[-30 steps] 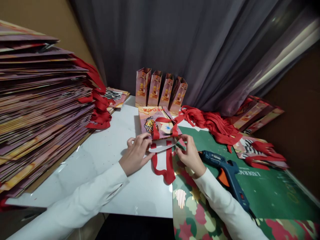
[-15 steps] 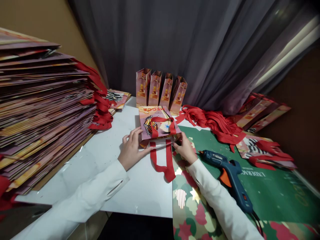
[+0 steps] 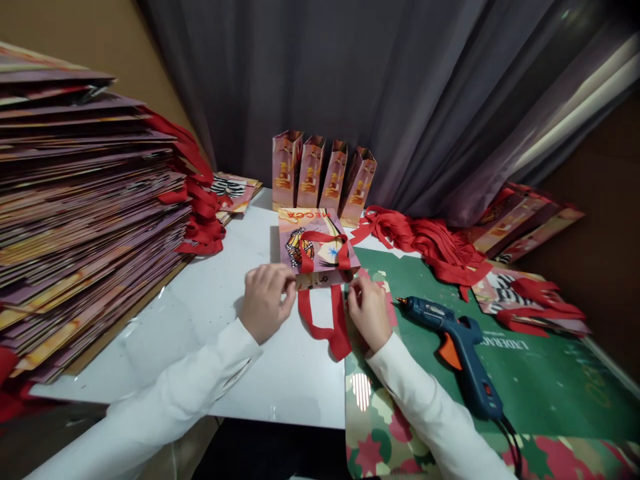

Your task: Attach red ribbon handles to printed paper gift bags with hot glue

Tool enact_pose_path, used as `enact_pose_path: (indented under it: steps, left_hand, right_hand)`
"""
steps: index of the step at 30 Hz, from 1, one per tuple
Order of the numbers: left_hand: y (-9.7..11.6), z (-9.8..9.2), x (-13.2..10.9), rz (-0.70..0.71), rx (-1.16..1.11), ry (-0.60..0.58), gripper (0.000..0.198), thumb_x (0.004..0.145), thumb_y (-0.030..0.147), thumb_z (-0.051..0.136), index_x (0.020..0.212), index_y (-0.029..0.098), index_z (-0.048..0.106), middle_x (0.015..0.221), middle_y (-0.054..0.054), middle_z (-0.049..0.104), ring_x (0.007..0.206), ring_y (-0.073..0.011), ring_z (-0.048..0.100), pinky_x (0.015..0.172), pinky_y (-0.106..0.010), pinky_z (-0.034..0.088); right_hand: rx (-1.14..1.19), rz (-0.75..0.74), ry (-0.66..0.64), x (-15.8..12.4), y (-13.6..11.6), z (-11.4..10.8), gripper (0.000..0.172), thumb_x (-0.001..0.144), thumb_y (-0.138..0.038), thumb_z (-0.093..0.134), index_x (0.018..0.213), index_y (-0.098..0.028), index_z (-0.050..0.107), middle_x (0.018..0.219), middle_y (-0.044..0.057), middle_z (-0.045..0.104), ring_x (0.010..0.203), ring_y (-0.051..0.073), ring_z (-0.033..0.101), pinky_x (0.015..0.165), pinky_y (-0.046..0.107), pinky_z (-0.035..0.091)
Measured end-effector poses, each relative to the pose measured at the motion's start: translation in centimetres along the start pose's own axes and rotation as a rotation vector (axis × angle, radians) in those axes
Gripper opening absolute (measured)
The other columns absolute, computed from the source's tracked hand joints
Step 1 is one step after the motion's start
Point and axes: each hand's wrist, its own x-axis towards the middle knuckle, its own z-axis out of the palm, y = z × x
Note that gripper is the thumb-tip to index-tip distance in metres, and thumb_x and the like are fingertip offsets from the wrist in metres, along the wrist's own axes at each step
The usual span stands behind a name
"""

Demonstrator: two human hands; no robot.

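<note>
Remote feed: I see a purple printed-paper bag (image 3: 320, 250) with red ribbon handles (image 3: 339, 337) lying on the white tabletop (image 3: 270, 393), between left hand (image 3: 265, 300) and right hand (image 3: 371, 310); fingers curled, grip I cannot tell.

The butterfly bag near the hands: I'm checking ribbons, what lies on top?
A red ribbon loop lies on the upper face of the butterfly bag; print directly beneath the ribbon is covered, so unseen.

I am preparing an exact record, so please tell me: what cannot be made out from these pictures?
Head view, butterfly bag: most of its inside, hidden by its upper side.
Head view, left hand: any grip on the bag, hidden by its curled fingers.
Head view, tall stack: its left side, cut off by the left edge.
Head view, glue gun: small lettering, too small.
</note>
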Motion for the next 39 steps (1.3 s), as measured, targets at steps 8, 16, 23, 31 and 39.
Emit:
enact_pose_path:
  steps: [8,16,23,31,39]
  left_hand:
    - [4.2,2.3,0.3,0.157,-0.121,-0.409,0.035,0.094,0.017,0.037,0.127,0.012,0.049,0.132,-0.014,0.054,0.123,-0.0258,0.049,0.102,-0.04,0.042]
    - [3.0,4.1,3.0,-0.122,-0.064,-0.649,0.03,0.093,0.021,0.038,0.118,0.012,0.054,0.107,-0.014,0.068,0.102,-0.0269,0.065,0.089,-0.038,0.049]
    - [2.3,4.2,3.1,-0.167,-0.099,-0.711,0.033,0.095,0.021,0.035,0.121,0.015,0.053,0.113,-0.012,0.069,0.104,-0.0247,0.066,0.085,-0.033,0.05]
    - [2.3,4.5,2.6,-0.129,-0.07,-0.704,0.042,0.093,0.019,0.034,0.133,0.014,0.046,0.127,-0.014,0.062,0.114,-0.025,0.061,0.095,-0.036,0.047]
    - [3.5,4.0,1.8,-0.025,-0.024,-0.692,0.05,0.097,0.029,0.03,0.143,0.013,0.039,0.147,-0.013,0.046,0.136,-0.0272,0.04,0.114,-0.046,0.027]
  right_hand:
    - [-0.092,-0.253,-0.112,-2.2,0.1,-0.2,0.03,0.092,-0.014,0.041,0.111,-0.015,0.064,0.117,0.011,0.065,0.101,0.025,0.053,0.088,0.038,0.035]
    - [-0.139,-0.321,-0.196,-2.0,0.3,0.1,0.035,0.095,-0.018,0.042,0.124,-0.014,0.06,0.132,0.01,0.061,0.119,0.025,0.052,0.097,0.041,0.026]
    - [-0.11,-0.318,-0.265,-1.5,0.7,-0.6,0.038,0.089,-0.011,0.041,0.122,-0.015,0.061,0.133,0.009,0.061,0.124,0.024,0.05,0.098,0.043,0.022]
    - [-0.128,-0.276,-0.32,-1.2,0.5,-0.6,0.045,0.085,-0.005,0.039,0.124,-0.017,0.06,0.136,0.01,0.058,0.127,0.023,0.049,0.098,0.043,0.023]
    - [-0.152,-0.271,-0.315,-1.2,0.3,-0.7,0.045,0.084,-0.004,0.041,0.123,-0.016,0.061,0.136,0.011,0.059,0.124,0.023,0.052,0.099,0.043,0.024]
